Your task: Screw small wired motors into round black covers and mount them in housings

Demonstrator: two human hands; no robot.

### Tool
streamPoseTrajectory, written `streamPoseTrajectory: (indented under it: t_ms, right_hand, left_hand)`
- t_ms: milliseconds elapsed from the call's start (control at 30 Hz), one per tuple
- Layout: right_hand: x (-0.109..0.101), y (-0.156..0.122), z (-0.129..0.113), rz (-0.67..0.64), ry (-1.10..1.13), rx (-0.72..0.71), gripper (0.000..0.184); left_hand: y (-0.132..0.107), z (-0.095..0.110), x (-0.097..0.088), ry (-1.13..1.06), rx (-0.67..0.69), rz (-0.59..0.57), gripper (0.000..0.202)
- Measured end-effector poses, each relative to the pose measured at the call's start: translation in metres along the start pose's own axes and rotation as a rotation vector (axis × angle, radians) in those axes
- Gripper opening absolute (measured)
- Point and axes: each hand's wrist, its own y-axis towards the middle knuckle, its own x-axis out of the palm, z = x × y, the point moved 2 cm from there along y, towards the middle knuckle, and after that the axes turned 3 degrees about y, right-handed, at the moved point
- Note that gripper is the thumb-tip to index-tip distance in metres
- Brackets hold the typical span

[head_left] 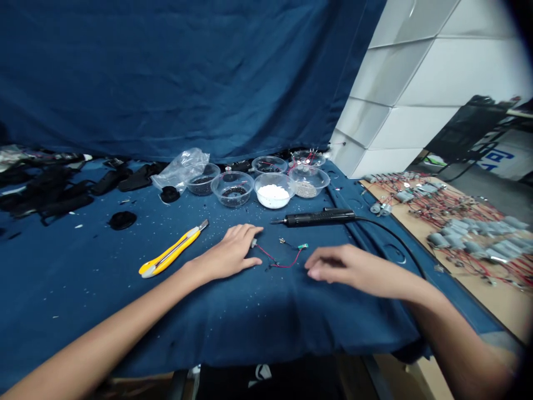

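My left hand (233, 253) rests low over the blue cloth, thumb spread away from the fingers. A small grey metal part (254, 243), seemingly a motor, shows at the edge of its fingers; whether they touch it I cannot tell. Thin red and dark wires (287, 266) run from there to a small green circuit board (303, 246), with a little metal piece (282, 240) on a dark lead. Just right of the board hovers my right hand (341, 265), slightly blurred, fingers loosely bent and nothing visible in them.
A yellow utility knife (172, 253) lies left. Behind the hands is a black electric screwdriver (320, 217) with its cable. Clear bowls hold white pieces (273, 195), screws (306, 190) and dark parts (234, 194). Many wired motors (478, 230) cover a board at right; black parts (54, 189) pile left.
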Motion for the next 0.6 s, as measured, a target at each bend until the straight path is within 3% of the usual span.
streamPoseTrajectory:
  t_ms: [67, 167, 233, 333, 400, 467, 600]
  right_hand:
    - [-0.014, 0.017, 0.003, 0.116, 0.174, 0.093, 0.037]
    - [-0.017, 0.045, 0.006, 0.220, 0.158, 0.092, 0.031]
    - [-0.007, 0.059, 0.000, 0.251, 0.064, 0.010, 0.029]
    - [0.018, 0.074, -0.019, 0.328, -0.093, -0.235, 0.036]
    - [0.034, 0.083, -0.030, 0.300, -0.137, -0.318, 0.044]
    - [0.045, 0.091, -0.035, 0.218, -0.093, -0.314, 0.044]
    - [0.038, 0.085, -0.038, 0.089, -0.019, -0.264, 0.039]
  left_hand:
    - [-0.005, -0.009, -0.004, 0.034, -0.024, -0.007, 0.058]
    - [-0.006, -0.017, -0.005, 0.058, -0.024, -0.006, 0.044]
    - [-0.005, -0.018, -0.004, 0.045, -0.020, 0.002, 0.036]
    - [-0.004, -0.014, -0.003, -0.019, -0.010, 0.019, 0.031]
    - [-0.005, -0.010, -0.003, -0.078, -0.006, 0.051, 0.030]
    - [-0.008, -0.005, -0.004, -0.150, -0.037, 0.108, 0.031]
    - [-0.017, 0.009, -0.012, -0.252, -0.098, 0.172, 0.034]
